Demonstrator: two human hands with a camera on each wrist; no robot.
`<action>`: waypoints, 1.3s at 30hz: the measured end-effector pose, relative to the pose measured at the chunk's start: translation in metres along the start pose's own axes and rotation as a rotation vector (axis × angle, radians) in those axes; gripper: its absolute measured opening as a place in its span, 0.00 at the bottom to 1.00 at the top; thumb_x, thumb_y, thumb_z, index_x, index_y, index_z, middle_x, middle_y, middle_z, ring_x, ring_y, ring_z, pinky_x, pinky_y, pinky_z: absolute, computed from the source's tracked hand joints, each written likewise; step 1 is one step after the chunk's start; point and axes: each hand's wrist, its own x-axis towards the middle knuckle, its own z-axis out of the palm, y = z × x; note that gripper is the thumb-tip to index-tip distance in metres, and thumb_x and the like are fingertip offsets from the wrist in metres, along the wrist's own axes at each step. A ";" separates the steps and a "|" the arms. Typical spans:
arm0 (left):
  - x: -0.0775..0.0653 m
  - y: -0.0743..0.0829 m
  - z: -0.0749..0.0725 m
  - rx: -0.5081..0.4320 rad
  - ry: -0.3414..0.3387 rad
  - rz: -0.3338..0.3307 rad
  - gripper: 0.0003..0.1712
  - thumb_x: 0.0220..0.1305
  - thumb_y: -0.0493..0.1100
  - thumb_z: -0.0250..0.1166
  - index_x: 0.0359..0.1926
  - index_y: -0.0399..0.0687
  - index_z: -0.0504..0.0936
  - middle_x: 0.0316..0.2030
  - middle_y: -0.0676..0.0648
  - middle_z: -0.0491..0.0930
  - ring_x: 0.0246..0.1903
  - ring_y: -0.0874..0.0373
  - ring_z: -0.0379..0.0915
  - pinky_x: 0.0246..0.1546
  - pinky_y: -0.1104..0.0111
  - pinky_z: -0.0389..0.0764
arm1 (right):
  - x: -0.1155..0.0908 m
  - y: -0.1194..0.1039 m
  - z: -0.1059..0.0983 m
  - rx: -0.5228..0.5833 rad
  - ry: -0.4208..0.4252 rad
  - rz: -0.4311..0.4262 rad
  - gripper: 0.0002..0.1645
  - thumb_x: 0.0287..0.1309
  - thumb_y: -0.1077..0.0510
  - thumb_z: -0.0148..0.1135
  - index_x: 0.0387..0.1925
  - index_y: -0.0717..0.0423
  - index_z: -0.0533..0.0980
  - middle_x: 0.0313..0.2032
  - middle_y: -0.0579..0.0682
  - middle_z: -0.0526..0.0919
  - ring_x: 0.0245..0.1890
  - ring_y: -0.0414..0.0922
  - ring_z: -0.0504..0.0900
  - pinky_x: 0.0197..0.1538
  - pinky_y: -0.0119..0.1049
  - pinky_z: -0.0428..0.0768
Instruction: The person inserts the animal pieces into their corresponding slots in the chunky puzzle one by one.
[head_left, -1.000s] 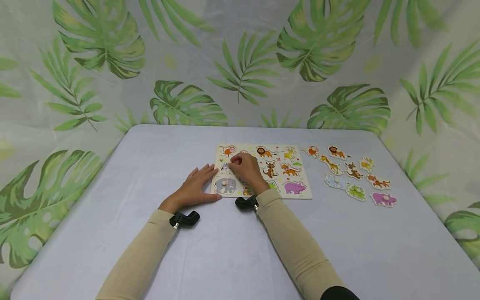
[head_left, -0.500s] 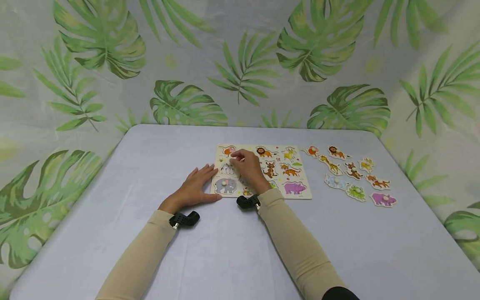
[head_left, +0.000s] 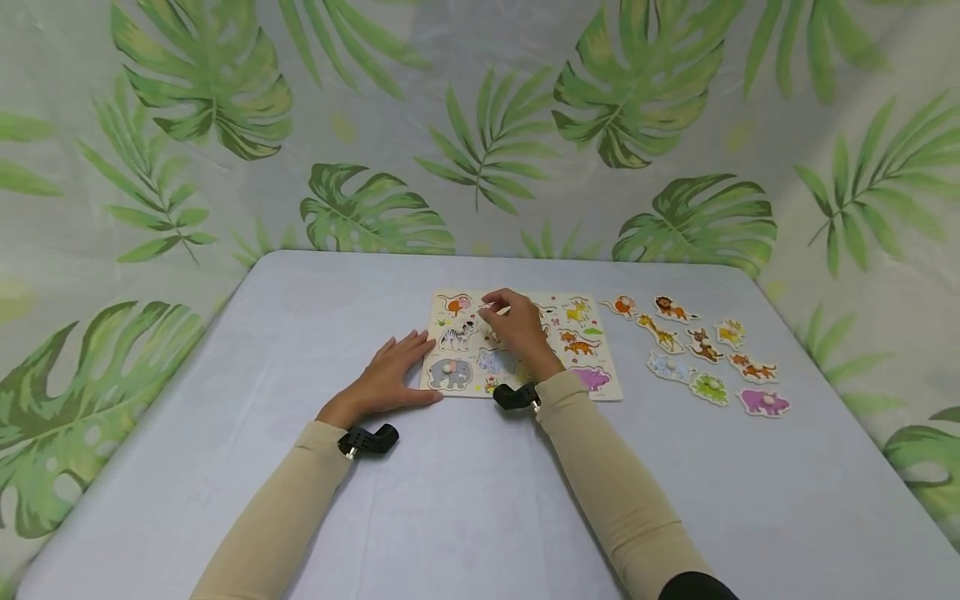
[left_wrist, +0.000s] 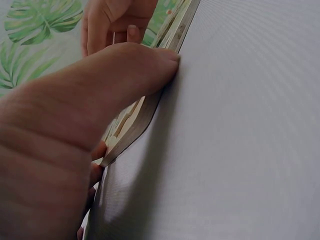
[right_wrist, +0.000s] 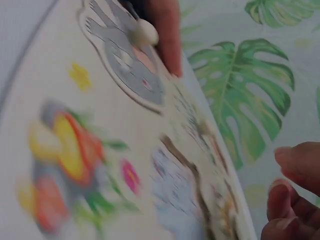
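In the head view, your left hand (head_left: 392,371), fingers straight, touches the puzzle board (head_left: 615,392) on the table (head_left: 450,500); your right hand (head_left: 517,329) hides some pictures (head_left: 577,310). Left wrist: your thumb (left_wrist: 125,75) covers part of the board's edge. Right wrist: your right fingers (right_wrist: 304,162), loosely parted, released, are cut off.

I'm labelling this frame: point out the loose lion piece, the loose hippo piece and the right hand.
Lion piece (head_left: 674,311), head view, its body.
Hippo piece (head_left: 762,404), head view, its body.
Right hand (head_left: 521,329), head view, its back.
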 end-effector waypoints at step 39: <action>0.000 -0.005 0.002 0.005 -0.005 -0.012 0.55 0.51 0.65 0.68 0.73 0.44 0.58 0.74 0.44 0.51 0.74 0.50 0.40 0.73 0.55 0.36 | 0.012 0.061 -0.134 -0.082 0.144 0.090 0.22 0.63 0.48 0.62 0.55 0.51 0.77 0.49 0.52 0.79 0.39 0.50 0.77 0.34 0.40 0.77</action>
